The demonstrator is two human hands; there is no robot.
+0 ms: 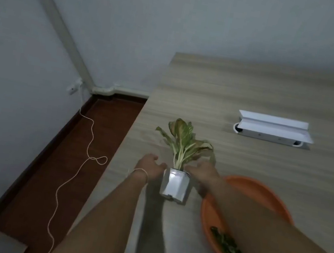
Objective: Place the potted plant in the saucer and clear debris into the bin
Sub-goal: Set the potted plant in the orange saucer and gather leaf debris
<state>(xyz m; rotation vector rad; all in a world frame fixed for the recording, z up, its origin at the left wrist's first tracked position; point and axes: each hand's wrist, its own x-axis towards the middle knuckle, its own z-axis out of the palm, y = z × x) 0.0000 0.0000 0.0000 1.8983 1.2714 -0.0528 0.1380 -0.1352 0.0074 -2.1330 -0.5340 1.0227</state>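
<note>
Just below the middle of the frame the potted plant (175, 185) stands upright on the wooden worktop (277, 94), a white faceted pot with pale-stemmed green and reddish leaves rising from it. The left hand (150, 167) and the right hand (203, 173) sit on either side of the pot at rim height, fingers spread and curved inward; they look unclenched and at or just beside the pot's upper edge, but whether either has closed on it I cannot tell from this blurred view. Flanking the pot from both sides makes sense for a two-handed lift that keeps the soil level and the leaves clear of the fingers. The orange saucer (261, 188) lies just beside the pot toward the lower right of the frame, partly covered by the right forearm, so the carry should be short. Dark green debris (227, 246) already lies inside the saucer near its lower rim; judging from that, it may need clearing before or after the pot goes in, or the pot could sit unevenly on it. No bin is visible. A white box (271, 128) with its lid open rests well apart at the right of the frame, and a white cord (91, 135) trails over the dark floor at the left.
</note>
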